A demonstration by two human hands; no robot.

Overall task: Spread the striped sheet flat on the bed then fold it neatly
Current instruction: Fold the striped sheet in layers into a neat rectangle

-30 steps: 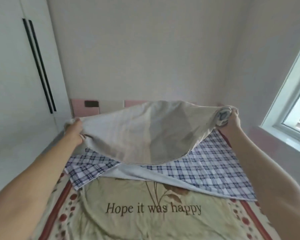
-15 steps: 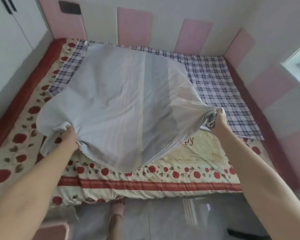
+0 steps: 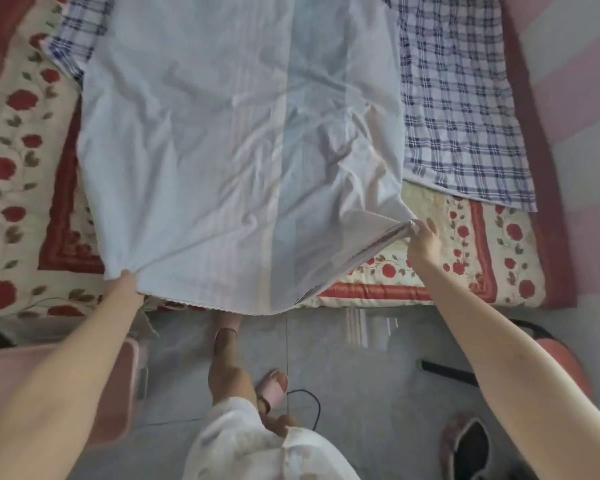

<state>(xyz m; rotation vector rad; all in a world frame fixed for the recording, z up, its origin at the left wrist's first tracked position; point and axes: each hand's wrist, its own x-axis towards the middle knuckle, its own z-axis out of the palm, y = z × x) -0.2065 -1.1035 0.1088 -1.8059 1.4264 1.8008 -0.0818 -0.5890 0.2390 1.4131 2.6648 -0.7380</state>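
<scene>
Beyond the fingers (image 3: pixel 430 226), the striped sheet (image 3: pixel 222 150) now lies down on the bed (image 3: pixel 555 265); a second ago it ballooned in the air between the raised hands, and half a second ago it was sinking with its near half clear of the mattress; the air has gone out of it and it rests over the flowered quilt (image 3: pixel 18 161) and the checked cloth (image 3: pixel 465 116), which shows outside and beyond the right fingers. The left hand (image 3: pixel 123 284) holds the near-left corner, its fingers tucked under the cloth and out of sight; the right hand (image 3: pixel 425 239) pinches the near-right corner, its other fingers loosely spread. By my reading the throw has done its work but the spreading is unfinished; creases fan out ahead of the right fingers, the near hem sags over the bed's edge between the two grips, and folding has not begun. No container plainly shows; a pink plastic thing (image 3: pixel 125 382) under the left forearm, nearer than the fingers, could be a tub or a stool; what it holds, if anything, I cannot tell.
</scene>
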